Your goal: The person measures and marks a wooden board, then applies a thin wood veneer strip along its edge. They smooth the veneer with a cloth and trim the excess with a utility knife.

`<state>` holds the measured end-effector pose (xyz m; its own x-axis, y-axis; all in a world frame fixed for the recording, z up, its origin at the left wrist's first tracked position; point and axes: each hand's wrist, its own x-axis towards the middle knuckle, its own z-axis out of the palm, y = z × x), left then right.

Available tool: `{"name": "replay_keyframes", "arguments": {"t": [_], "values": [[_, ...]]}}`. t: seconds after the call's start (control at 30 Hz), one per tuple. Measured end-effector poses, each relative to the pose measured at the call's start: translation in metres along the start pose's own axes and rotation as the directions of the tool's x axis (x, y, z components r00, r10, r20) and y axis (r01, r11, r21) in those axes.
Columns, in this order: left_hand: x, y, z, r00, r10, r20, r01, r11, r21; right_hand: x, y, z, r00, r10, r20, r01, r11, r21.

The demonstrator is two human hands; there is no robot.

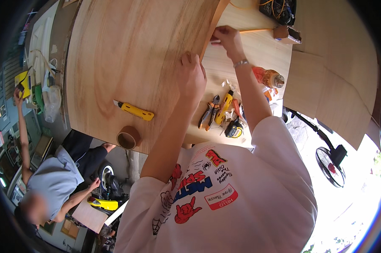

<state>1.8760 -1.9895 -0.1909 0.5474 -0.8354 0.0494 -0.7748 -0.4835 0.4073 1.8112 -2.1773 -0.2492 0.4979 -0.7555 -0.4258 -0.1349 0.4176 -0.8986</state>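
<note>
Panel (127, 63): left hand (192, 78), fingers curled, and right hand (229, 41) were at right edge, grips unclear; yellow cutter (135, 110) lay near lower edge.

Panel (127, 63): smooth, grained wood. Cutter handle (136, 111): plastic. Bracelet (241, 63): shiny metal. Shirt (270, 181): matt cloth.

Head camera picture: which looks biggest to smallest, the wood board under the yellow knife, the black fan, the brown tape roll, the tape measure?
1. Wood board
2. Black fan
3. Brown tape roll and tape measure: too close to rank
</note>
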Motion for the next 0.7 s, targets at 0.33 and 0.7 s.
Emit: {"name": "replay_keyframes", "arguments": {"t": [0.33, 0.7], "values": [[-0.006, -0.007, 0.000, 0.997, 0.028, -0.073, -0.038, 0.989, -0.145, -0.060, -0.014, -0.013, 0.991, -0.090, 0.095, 0.130, 0.575, -0.808], [0.023, 0.005, -0.004, 0.996, -0.055, 0.074, 0.057, 0.998, -0.027, -0.172, -0.015, -0.043, 0.951, 0.215, 0.221, 0.014, 0.686, -0.727]]}}
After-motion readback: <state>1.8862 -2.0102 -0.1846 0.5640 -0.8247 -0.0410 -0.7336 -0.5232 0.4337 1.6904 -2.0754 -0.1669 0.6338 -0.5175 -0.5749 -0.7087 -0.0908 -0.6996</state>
